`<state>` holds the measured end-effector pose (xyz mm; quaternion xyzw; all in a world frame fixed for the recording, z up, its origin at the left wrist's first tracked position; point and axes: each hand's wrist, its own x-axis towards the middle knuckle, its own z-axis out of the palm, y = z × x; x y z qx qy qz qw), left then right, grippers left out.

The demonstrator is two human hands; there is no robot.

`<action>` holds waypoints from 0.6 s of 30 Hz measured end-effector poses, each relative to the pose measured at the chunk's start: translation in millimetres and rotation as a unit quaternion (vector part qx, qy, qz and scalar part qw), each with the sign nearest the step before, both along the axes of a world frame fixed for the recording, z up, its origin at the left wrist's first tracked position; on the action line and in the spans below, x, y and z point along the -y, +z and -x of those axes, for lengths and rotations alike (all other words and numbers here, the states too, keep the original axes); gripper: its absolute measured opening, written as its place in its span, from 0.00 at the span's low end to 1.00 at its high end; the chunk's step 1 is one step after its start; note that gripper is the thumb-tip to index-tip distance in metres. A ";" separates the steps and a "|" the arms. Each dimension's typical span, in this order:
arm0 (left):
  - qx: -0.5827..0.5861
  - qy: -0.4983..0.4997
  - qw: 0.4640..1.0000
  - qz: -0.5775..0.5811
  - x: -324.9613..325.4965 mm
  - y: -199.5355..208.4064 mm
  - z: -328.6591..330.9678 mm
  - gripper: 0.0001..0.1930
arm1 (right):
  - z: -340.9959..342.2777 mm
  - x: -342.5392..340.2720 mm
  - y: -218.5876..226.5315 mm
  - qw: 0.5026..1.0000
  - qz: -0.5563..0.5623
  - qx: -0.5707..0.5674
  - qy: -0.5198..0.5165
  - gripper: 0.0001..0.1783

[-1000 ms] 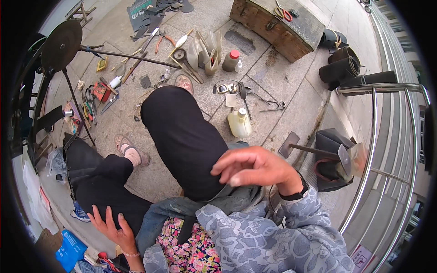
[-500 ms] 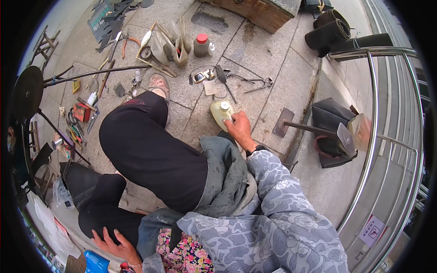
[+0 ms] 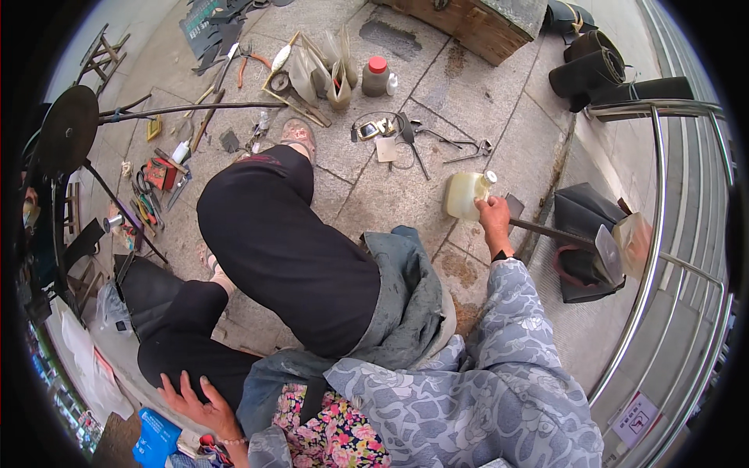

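Observation:
A squarish, translucent plastic bottle (image 3: 464, 196) with a white cap and yellowish contents is in my right hand (image 3: 495, 218). My fingers are closed at the bottle's near right side, and it tilts with the cap toward the right. Behind it, partly hidden, stands a metal plate with a dark bar (image 3: 550, 231). On my dark-trousered knee rests my left hand (image 3: 197, 407), its fingers spread and holding nothing. Beside that hand lies a bright blue packet (image 3: 156, 438).
Pincers (image 3: 468, 150), cables and small parts lie on the paving ahead. A red-capped jar (image 3: 375, 77) stands near plastic bags (image 3: 328, 69). Hand tools surround a red box (image 3: 161, 173) at left. A black bag (image 3: 581, 226) sits beside the metal railing (image 3: 662, 187) at right.
My right hand has moved the bottle rightward, away from my knee, and its cap now leans right. My left hand stays on the knee. The view has shifted slightly.

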<state>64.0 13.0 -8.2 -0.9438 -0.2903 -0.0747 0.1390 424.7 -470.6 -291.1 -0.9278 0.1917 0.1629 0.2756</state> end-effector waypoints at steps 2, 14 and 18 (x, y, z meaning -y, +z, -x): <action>0.013 0.010 0.999 0.030 -1.5 -1.7 1.6 0.15 | -8.1 -6.7 16.0 0.999 0.029 -0.027 0.002 0.16; 0.045 0.141 0.985 0.090 -10.7 3.2 2.1 0.26 | -48.7 -172.1 -13.6 0.962 -0.112 0.124 0.214 0.31; 0.163 0.292 0.925 0.180 -19.1 6.7 13.5 0.28 | -86.7 -223.8 -50.9 0.953 -0.029 0.082 0.289 0.35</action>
